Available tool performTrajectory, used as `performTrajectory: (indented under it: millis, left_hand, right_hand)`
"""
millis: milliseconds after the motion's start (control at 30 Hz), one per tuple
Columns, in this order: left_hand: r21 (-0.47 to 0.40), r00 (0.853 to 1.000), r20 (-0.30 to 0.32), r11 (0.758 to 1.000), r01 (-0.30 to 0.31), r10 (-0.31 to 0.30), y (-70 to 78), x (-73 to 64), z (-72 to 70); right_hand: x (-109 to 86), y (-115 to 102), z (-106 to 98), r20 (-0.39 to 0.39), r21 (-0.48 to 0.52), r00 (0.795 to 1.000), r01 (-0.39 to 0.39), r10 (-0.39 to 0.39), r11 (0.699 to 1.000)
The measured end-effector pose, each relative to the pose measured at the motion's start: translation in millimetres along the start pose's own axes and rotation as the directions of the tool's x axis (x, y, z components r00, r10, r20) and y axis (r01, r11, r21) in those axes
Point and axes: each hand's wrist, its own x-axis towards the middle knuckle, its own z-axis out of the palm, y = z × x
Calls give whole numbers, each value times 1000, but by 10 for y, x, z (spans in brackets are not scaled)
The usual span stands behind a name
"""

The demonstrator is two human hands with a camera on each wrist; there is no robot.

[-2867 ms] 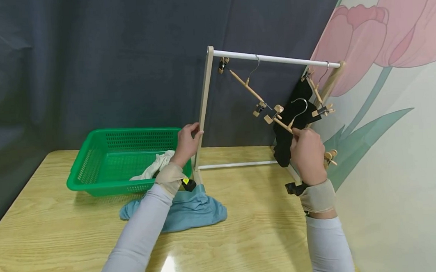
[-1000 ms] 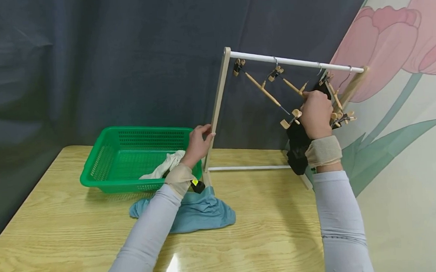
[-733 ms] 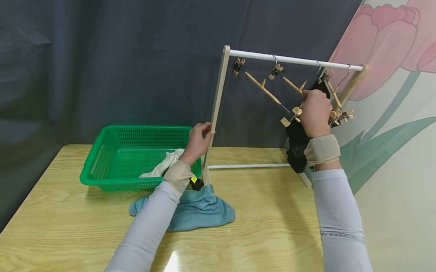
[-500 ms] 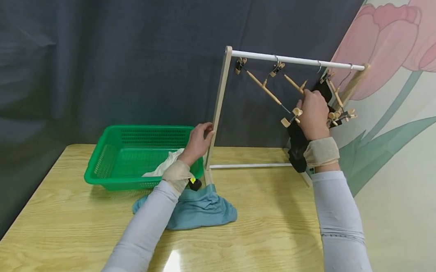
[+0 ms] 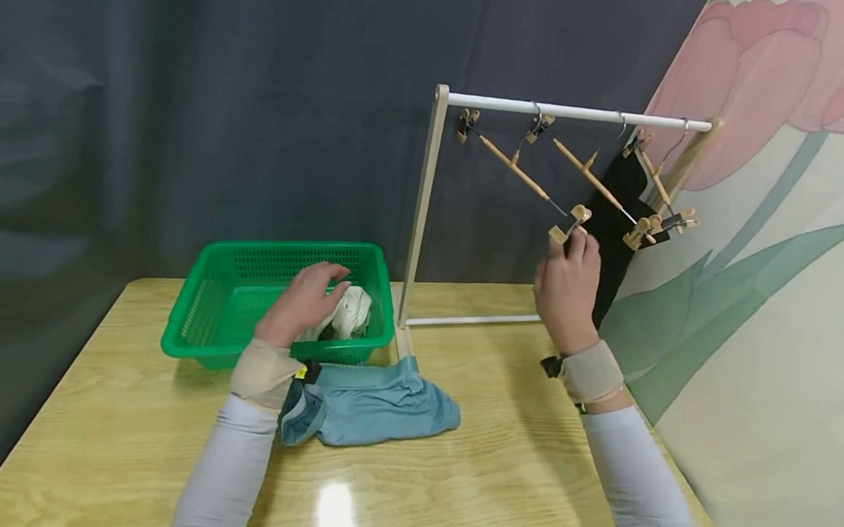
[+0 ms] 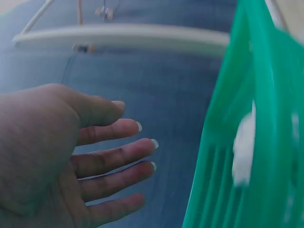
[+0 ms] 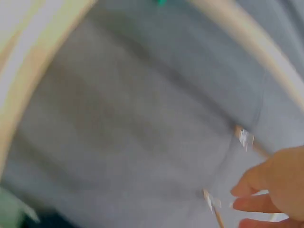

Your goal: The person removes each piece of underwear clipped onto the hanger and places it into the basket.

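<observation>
My left hand (image 5: 302, 301) is over the green basket (image 5: 175, 332), above a white cloth (image 5: 353, 313); the left wrist view shows its fingers (image 6: 118, 157) loosely spread with nothing in them. In the head view my right hand (image 5: 570, 287) overlaps the lower clip (image 5: 579, 215) of the left hanger (image 5: 513, 167). Its relaxed fingers (image 7: 256, 203) hold nothing in the right wrist view. A middle clip hanger (image 5: 589, 177) hangs from the white top bar (image 5: 572, 112), carrying no garment. Black cloth (image 5: 616, 245) hangs by the right-hand hanger (image 5: 655, 176).
A blue garment with a waistband (image 5: 383, 409) lies on the wooden table (image 5: 504, 466) before the basket. The rack's wooden left post (image 5: 422, 208) stands beside the basket. A mural wall (image 5: 788, 276) borders the right side; a dark curtain (image 5: 243, 129) is behind.
My right hand has hung the middle hanger on the bar, let it go and moved down and left. My left hand has left the rack post and moved left over the basket.
</observation>
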Motion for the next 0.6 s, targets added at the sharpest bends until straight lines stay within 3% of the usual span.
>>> performTrajectory:
  millis: [67, 167, 267, 367, 433, 500, 600]
  left_hand:
    - [32, 999, -16, 999, 30, -30, -124, -151, -121]
    - [67, 992, -111, 996, 64, -57, -319, -361, -261]
    - [111, 965, -256, 990, 81, -51, -512, -528, -334]
    - [130, 908, -419, 988, 81, -19, -711, -641, -320]
    - [129, 864, -504, 988, 84, -8, -828, -701, -287]
    - [117, 826, -563, 988, 96, -13, -915, -756, -252]
    - [91, 786, -612, 980, 175, -83, -988, -827, -198]
  right_hand:
    - [-251, -155, 56, 38, 45, 999, 31, -33, 999]
    - [-614, -464, 165, 151, 130, 987, 32, -52, 991]
    - [-915, -806, 299, 289, 208, 953, 31, -92, 978]
    - [-1137, -1134, 412, 442, 273, 888, 7, -131, 962]
    - [-1245, -1339, 458, 549, 288, 824, -26, -142, 957]
    - [-1328, -1522, 505, 648, 272, 750, -71, -128, 960]
    - [-1411, -1752, 588, 739, 207, 669, -116, -78, 971]
